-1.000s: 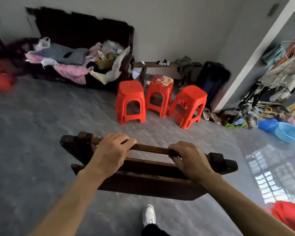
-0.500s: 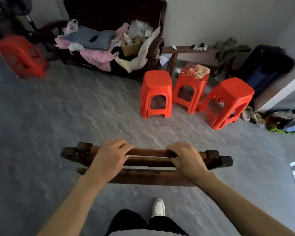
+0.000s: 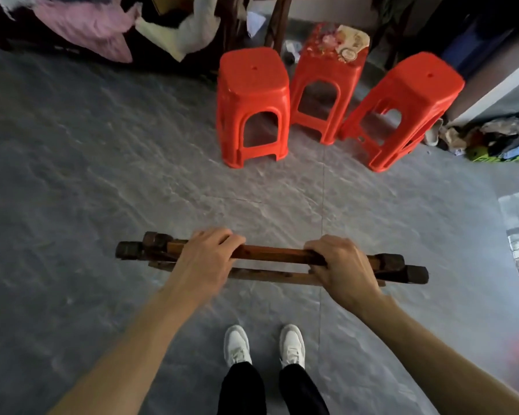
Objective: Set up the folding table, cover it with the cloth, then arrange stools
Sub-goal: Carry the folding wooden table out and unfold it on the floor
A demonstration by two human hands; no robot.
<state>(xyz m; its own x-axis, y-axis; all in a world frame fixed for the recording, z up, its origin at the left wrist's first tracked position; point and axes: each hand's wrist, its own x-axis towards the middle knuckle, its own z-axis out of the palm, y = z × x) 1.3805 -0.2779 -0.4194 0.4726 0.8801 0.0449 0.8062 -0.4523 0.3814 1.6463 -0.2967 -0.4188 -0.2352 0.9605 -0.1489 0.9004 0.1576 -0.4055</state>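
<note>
Both hands are gripping the folded table (image 3: 276, 254): left hand (image 3: 206, 259) and right hand (image 3: 340, 263) are curling over its top wooden rail, holding it edge-up above the grey floor (image 3: 102, 175). Beyond the table three red stools (image 3: 253, 106) are standing together; the middle stool (image 3: 327, 82) is carrying a folded patterned cloth (image 3: 340, 40).

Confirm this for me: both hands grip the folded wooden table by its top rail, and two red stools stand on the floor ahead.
Not quite. The head view shows three red stools, not two. The rest holds: the left hand and right hand grip the folded wooden table by its top rail.
</note>
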